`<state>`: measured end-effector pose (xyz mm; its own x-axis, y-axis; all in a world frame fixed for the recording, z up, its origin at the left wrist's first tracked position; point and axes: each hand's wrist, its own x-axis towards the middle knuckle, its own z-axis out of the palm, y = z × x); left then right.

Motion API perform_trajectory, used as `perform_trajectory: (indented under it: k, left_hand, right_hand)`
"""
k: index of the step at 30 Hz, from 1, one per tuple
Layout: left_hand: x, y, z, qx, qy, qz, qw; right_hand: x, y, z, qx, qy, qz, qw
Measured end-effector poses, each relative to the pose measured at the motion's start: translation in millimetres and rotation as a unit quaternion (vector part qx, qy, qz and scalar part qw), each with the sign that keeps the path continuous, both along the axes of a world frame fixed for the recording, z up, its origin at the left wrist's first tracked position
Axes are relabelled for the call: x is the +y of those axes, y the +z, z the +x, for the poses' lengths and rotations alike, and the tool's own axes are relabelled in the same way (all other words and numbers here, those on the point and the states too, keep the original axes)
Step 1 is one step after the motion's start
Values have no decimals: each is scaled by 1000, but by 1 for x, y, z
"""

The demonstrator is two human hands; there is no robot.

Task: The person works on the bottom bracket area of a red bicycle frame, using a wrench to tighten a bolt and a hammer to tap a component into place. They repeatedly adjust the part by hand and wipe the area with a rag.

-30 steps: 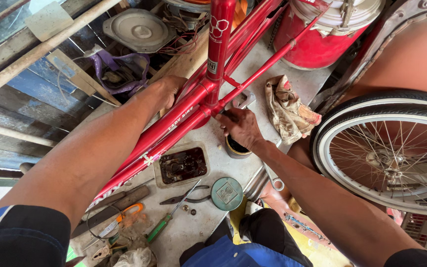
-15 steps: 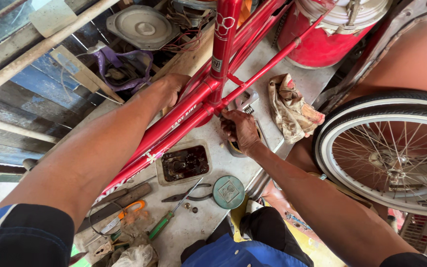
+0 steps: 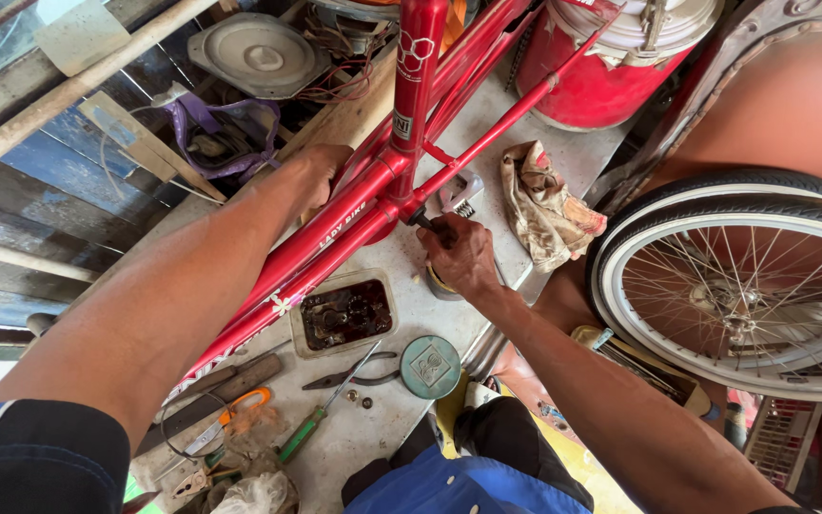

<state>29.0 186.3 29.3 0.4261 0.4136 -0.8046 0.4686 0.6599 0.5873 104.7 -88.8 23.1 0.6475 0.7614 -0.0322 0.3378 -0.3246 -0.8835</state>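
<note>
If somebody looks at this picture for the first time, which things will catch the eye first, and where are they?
The red bicycle frame runs diagonally through the middle, with the left hand gripping its tubes and the right hand working at the joint just below. At the right edge stands a spoked wheel with a whitewall tyre. Between frame and wheel lies a crumpled rag on the grey bench.

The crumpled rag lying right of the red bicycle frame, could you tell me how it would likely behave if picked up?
The rag lies in soft folds, so it would probably droop limply and weigh little. Its stains suggest grease, so it may feel slick. It looks unlikely to roll or break.
</note>
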Motion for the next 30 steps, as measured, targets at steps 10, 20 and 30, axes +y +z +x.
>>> perform_trajectory:
  k: [10, 20, 30]
  left_hand:
    - [-3, 5, -2, -10, -8, 51, 999]
    - [0, 6, -1, 48, 12, 28, 998]
    - [-11, 20, -4, 70, 20, 24, 997]
  right_hand:
    - [2, 0, -6, 6, 0, 53, 999]
    - [-2, 8, -4, -64, 5, 22, 998]
    - [-4, 17, -7, -31, 28, 33, 999]
